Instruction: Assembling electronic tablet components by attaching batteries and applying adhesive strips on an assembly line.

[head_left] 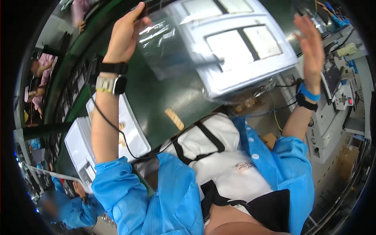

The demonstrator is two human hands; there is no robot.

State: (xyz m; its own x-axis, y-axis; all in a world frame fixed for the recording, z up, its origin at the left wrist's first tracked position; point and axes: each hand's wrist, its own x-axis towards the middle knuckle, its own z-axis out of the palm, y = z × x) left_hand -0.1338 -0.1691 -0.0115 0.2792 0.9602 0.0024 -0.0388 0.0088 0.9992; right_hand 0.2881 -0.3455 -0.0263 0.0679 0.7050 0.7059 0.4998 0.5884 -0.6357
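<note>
A white plastic tray (192,51) with several white, dark-bordered rectangular pieces (229,47) stands tilted at the top middle, above the green bench. Clear plastic bag film (162,49) wraps around it and stretches out to the left. My left hand (126,35) is at the film's upper left part, fingers curled against it and thumb stretched up; the fingertips are partly blurred. Beyond the tray's right edge, my right hand (311,47) is raised with fingers stretched out, holding nothing. A watch and a black band circle my left wrist; blue and black bands circle the right.
White trays (131,127) lie at the left of the green bench (156,102), under my left forearm. A tan strip (174,119) lies near the bench edge. A dark cable (107,119) runs from my left wrist. Machines (344,94) stand right; a co-worker in blue (74,207) sits lower left.
</note>
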